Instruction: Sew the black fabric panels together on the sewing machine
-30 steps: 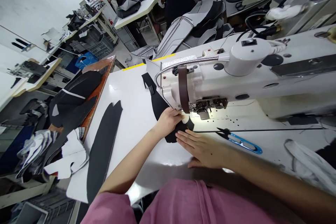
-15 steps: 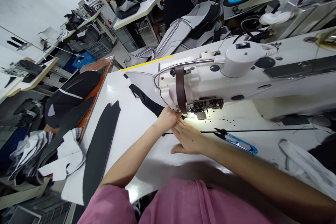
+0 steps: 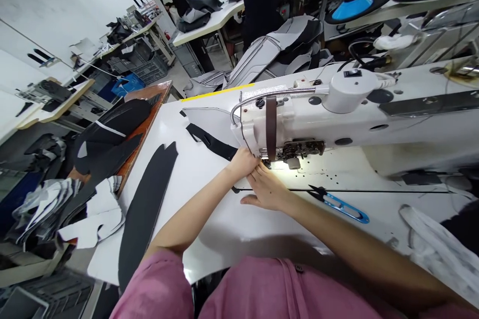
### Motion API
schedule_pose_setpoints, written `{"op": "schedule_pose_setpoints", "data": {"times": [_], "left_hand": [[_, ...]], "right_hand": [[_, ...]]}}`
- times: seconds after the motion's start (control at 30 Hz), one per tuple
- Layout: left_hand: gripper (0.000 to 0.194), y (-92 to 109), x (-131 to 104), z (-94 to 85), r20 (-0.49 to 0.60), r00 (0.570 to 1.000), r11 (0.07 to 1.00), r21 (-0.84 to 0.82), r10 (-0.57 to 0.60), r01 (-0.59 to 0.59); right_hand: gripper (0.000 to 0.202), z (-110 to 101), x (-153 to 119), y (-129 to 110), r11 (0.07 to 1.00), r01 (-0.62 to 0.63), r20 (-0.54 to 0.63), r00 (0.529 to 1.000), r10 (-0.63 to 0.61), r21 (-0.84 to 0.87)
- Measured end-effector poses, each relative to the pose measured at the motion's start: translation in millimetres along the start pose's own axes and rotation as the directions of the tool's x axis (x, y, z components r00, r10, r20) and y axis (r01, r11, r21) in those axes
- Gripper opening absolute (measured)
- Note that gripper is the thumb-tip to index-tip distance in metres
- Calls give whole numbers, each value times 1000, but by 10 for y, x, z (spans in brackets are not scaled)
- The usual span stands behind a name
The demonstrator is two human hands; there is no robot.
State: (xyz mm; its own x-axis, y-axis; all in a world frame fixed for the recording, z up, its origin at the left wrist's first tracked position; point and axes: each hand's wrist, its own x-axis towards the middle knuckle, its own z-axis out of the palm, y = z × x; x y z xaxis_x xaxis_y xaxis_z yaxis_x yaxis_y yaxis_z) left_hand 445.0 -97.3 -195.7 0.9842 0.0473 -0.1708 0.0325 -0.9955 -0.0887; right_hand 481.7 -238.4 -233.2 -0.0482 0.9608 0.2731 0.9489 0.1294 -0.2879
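Note:
My left hand [image 3: 244,163] is closed over the near end of a narrow black fabric strip [image 3: 215,145], close to the needle area of a white sewing machine [image 3: 258,124]. Its fingertips are mostly hidden. Beside it, my right hand [image 3: 268,188] lies flat, fingers stretched towards the presser foot and thumb apart; its fingertips touch or nearly touch the left hand. The strip trails away to the left across the white table [image 3: 209,214]. Blue-handled thread snips [image 3: 342,204] lie to the right of my right hand.
A long dark fabric panel [image 3: 147,209] lies on the table's left side. A light grey piece [image 3: 209,115] lies behind the strip. Farther left, a brown side table [image 3: 159,92] bears dark pieces. White cloth [image 3: 437,249] lies at right. A person in dark clothes [image 3: 258,0] stands beyond.
The camera view has tilted up and shifted slightly, so everything sits a little differently in frame. Both hands stay by the needle area, with little visible change in their pose.

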Motion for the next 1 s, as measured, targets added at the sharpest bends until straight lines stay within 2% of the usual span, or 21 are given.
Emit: {"op": "schedule_pose_setpoints", "data": {"times": [0.2,0.27,0.33,0.37,0.4,0.43,0.47,0.5,0.53,0.57,0.6,0.63,0.67,0.7,0.77,0.8,0.83,0.87,0.93,0.97,1.0], "left_hand": [[30,45,55,5,-117,992,997,-54,42,-49],[30,29,-38,-48,-149,985,992,-78,84,-96],[29,-101,-306,-132,-218,974,992,-97,60,-83],[31,-224,-520,-173,-266,964,994,-109,-18,-12],[32,-381,-790,-205,-311,938,985,-126,-151,117],[33,-564,-1114,-224,-342,880,944,-150,-329,294],[32,-756,-1487,-225,-349,776,850,-175,-525,496],[31,-942,-1894,-207,-329,623,696,-193,-710,692],[30,-1108,-2316,-169,-285,437,499,-197,-853,844],[29,-1247,-2728,-115,-227,242,286,-187,-943,940],[30,-1357,-3108,-46,-159,65,92,-167,-985,982],[33,-1442,-3436,33,-99,-77,-62,-149,-992,987],[38,-1509,-3702,117,-50,-192,-183,-144,-980,973],[45,-1565,-3903,202,-18,-276,-270,-157,-961,950],[58,-1659,-4124,356,10,-385,-377,-221,-923,899],[63,-1703,-4167,420,28,-411,-404,-255,-911,878],[66,-1747,-4181,472,52,-418,-416,-281,-907,865],[67,-1790,-4179,514,79,-413,-417,-298,-907,859],[65,-1876,-4164,571,128,-393,-413,-315,-911,855],[61,-1914,-4164,587,145,-384,-410,-323,-912,853],[55,-1947,-4175,595,156,-377,-408,-334,-913,850]], "right_hand": [[81,-33,29,36,1000,-6,-12,1000,6,6],[78,-40,24,38,1000,-8,-15,1000,8,2],[73,-11,-27,22,1000,1,-28,1000,-2,-23],[70,18,-61,16,999,15,-39,999,-16,-42],[67,53,-90,16,997,35,-66,997,-40,-69],[65,91,-101,23,994,60,-91,994,-68,-89],[65,124,-83,32,992,80,-134,987,-93,-99],[64,145,-31,33,990,106,-171,978,-120,-89],[63,147,57,16,990,131,-204,969,-140,-54],[62,126,178,-25,987,159,-241,957,-160,-21],[63,80,326,-87,983,183,-272,946,-174,6],[64,18,499,-161,981,193,-298,938,-177,24],[66,-51,693,-231,982,186,-312,935,-168,29],[67,-113,902,-278,988,154,-338,931,-138,22],[68,-168,1339,-238,999,30,-399,916,-23,13],[70,-151,1548,-135,998,-53,-480,875,54,17],[72,-105,1740,18,992,-125,-507,854,120,25],[73,-40,1906,204,978,-205,-545,818,184,23],[86,100,2144,578,928,-369,-566,776,278,-51],[85,147,2209,708,914,-395,-565,777,279,-92],[79,164,2238,770,919,-365,-520,819,242,-147]]}}
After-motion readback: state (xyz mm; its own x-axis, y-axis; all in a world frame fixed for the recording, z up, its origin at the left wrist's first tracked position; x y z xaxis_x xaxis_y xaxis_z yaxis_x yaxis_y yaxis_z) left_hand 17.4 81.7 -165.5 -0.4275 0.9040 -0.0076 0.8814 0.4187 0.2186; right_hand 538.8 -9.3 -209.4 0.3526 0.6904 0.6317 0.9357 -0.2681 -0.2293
